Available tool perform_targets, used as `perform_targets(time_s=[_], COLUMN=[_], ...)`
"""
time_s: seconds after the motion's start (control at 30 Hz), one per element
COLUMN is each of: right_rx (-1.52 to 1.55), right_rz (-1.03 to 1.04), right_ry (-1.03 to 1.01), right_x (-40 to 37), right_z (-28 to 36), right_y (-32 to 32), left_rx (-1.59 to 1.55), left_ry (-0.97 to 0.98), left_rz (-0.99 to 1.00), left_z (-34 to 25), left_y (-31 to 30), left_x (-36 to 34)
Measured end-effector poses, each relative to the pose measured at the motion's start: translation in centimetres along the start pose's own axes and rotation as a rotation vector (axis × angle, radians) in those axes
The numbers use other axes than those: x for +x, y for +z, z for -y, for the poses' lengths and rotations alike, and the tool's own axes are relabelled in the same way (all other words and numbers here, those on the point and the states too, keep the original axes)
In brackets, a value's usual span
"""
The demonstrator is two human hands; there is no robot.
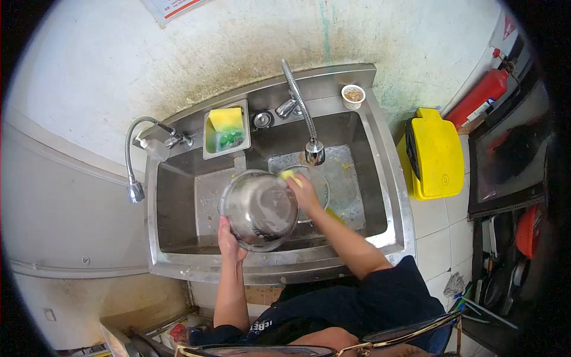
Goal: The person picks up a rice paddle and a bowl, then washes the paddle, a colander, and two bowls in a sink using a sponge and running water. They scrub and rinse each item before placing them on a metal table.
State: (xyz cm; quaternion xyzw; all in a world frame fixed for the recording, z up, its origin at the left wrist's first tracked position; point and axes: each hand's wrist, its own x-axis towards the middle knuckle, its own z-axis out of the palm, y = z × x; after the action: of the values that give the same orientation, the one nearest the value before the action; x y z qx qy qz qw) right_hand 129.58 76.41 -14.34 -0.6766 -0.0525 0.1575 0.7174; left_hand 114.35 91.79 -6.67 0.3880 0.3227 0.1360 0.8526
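My left hand (229,243) grips the rim of a large metal bowl (260,209) from its lower left side. The bowl is tilted over the divider of a double sink (389,223), its outer surface wet and streaked with suds. In my right hand (305,191) is a yellow sponge (289,175), pressed at the bowl's upper right edge. Under my right forearm, partly hidden, a round clear-looking item with a thin rim (324,184) lies in the right basin. Another yellow piece (334,216) shows beside the forearm.
A flexible faucet (308,119) hangs over the right basin; a second faucet (132,156) curves at the left. A metal tray (209,147) with a yellow sponge and green scourer stands behind. A white cup (353,97) sits on the ledge. A yellow bin (439,160) is at right.
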Motion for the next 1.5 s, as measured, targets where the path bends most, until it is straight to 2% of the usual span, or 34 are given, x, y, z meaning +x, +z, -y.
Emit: perform_targets(time_s=[0.03,0.07,0.1,0.13,0.17,0.23,0.3,0.37,0.43,0.47,0.53,0.57,0.63,0.67,0.73,0.8,0.83,0.9,0.97,1.03,1.13,1.17,1.23,1.27,1.3,1.33,1.4,1.47,1.5], right_rx=[-0.12,-0.122,-0.302,-0.482,-0.485,-0.082,-0.143,-0.13,0.303,0.302,0.511,0.51,0.673,0.468,0.058,-0.169,-0.169,-0.802,-0.715,-0.657,-0.546,-0.547,-0.453,-0.456,-0.452,-0.446,-0.264,-0.251,-0.454], right_rz=[0.135,0.136,0.176,0.215,0.218,0.255,0.246,0.203,0.106,0.11,-0.022,-0.022,0.169,0.24,0.269,0.571,0.568,0.303,0.159,-0.013,-0.062,-0.057,-0.21,-0.202,-0.139,-0.077,-0.099,-0.059,-0.119], right_ry=[0.058,0.054,-0.012,-0.078,-0.081,-0.142,-0.124,0.13,0.178,0.174,0.448,0.45,0.717,0.732,0.684,0.292,0.291,-0.242,-0.677,-0.888,-0.891,-0.892,-0.554,-0.561,-0.503,-0.442,-0.633,-0.631,-0.727], right_x=[2.2,2.8,2.5,2.3,3.0,3.8,2.8,1.3,-0.8,-2.2,-4.8,-4.8,-3.5,-2.2,1.7,5.8,4.8,0.5,-2.7,-6.0,-7.5,-6.6,-4.1,-2.6,-0.8,0.9,4.4,6.9,8.3], right_z=[-0.1,1.9,5.3,7.1,5.5,1.7,0.5,-1.4,-5.2,-5.6,-5.5,-5.0,-2.3,0.3,2.3,2.4,4.2,10.2,9.7,7.8,3.2,2.2,1.5,1.6,2.4,3.2,6.3,10.6,11.2], right_y=[-0.2,0.2,0.9,1.3,1.3,0.7,-0.3,-0.2,1.3,1.8,2.5,2.3,1.6,0.7,0.4,0.5,1.3,3.7,4.7,4.9,1.5,0.8,0.0,0.1,0.7,1.6,4.8,7.5,8.5], left_rx=[-0.003,0.054,0.11,0.071,0.066,0.014,-0.041,-0.094,-0.179,-0.182,-0.286,-0.287,-0.174,-0.174,0.03,0.15,0.271,0.186,-0.05,-0.02,-0.347,-0.351,-0.324,-0.203,-0.21,-0.063,0.14,0.123,0.108], left_ry=[0.0,0.057,0.113,0.137,0.14,0.163,0.164,0.17,0.192,0.197,0.213,0.213,0.206,0.206,0.191,0.146,0.097,0.116,0.215,0.248,0.04,0.041,-0.007,0.047,0.056,0.065,0.049,0.053,0.055], left_rz=[-0.003,0.039,0.081,0.031,0.03,0.175,0.142,0.118,0.092,0.093,0.056,0.054,0.224,0.222,0.252,0.25,0.248,0.231,0.118,0.073,0.104,0.101,0.216,0.155,0.156,0.112,0.068,0.081,0.091], left_z=[0.5,1.4,2.2,2.2,1.9,1.0,0.9,0.9,1.1,1.1,1.0,1.1,1.5,1.5,1.8,2.9,3.5,4.0,3.1,3.8,1.9,2.1,3.0,3.5,4.2,4.9,5.6,6.2,6.6], left_y=[-0.3,-0.4,-0.3,0.6,0.6,-0.3,-0.6,-0.6,-0.8,-0.5,0.0,-0.4,-1.2,-1.3,-1.1,-2.0,-2.2,-0.4,2.3,0.9,2.5,2.3,1.5,0.9,0.6,0.6,1.4,2.6,3.0], left_x=[-0.1,0.2,0.4,0.1,0.1,-0.1,0.2,0.7,0.7,0.8,0.4,0.3,0.4,0.1,-0.4,-0.1,0.2,0.3,0.0,2.0,1.3,1.3,1.5,2.0,2.6,2.9,2.8,2.9,3.1])
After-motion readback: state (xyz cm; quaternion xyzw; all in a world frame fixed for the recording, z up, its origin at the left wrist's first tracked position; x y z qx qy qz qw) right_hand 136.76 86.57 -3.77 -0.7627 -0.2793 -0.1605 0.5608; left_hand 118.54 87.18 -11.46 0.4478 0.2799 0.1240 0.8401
